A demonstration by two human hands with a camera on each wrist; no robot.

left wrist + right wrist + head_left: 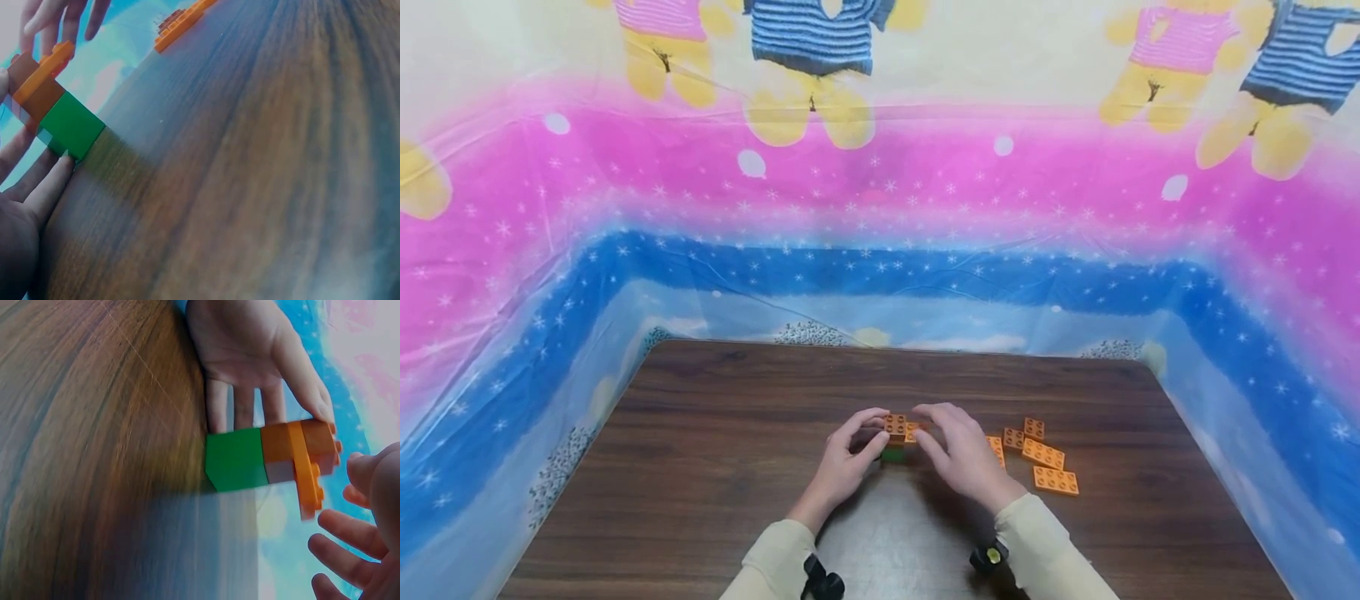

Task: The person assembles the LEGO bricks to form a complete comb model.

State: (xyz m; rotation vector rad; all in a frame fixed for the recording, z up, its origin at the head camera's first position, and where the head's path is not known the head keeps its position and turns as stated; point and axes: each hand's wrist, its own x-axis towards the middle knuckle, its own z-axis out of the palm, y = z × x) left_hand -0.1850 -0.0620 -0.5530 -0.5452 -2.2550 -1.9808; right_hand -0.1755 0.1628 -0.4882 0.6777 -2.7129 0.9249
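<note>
A small stack of toy building bricks stands upright on the table, with a green block [236, 459] at its base. Above that come a brown-orange brick [277, 444], a thin orange plate [304, 472] jutting out to the right, and another brown-orange brick [895, 425] on top. My left hand [842, 458] holds the stack from the left, its thumb at the top brick and its fingers along the far side. On the other side, my right hand [962, 454] has relaxed, spread fingers near the jutting plate; a gap shows between them in the right wrist view.
Right of the right hand lie loose pieces: two small brown-orange bricks [1013, 438], an orange plate [1043, 454] and another orange plate [1056, 481] nearer. One more orange piece [996, 448] is partly hidden by the right hand. A patterned cloth [880, 271] surrounds the wooden table [730, 433].
</note>
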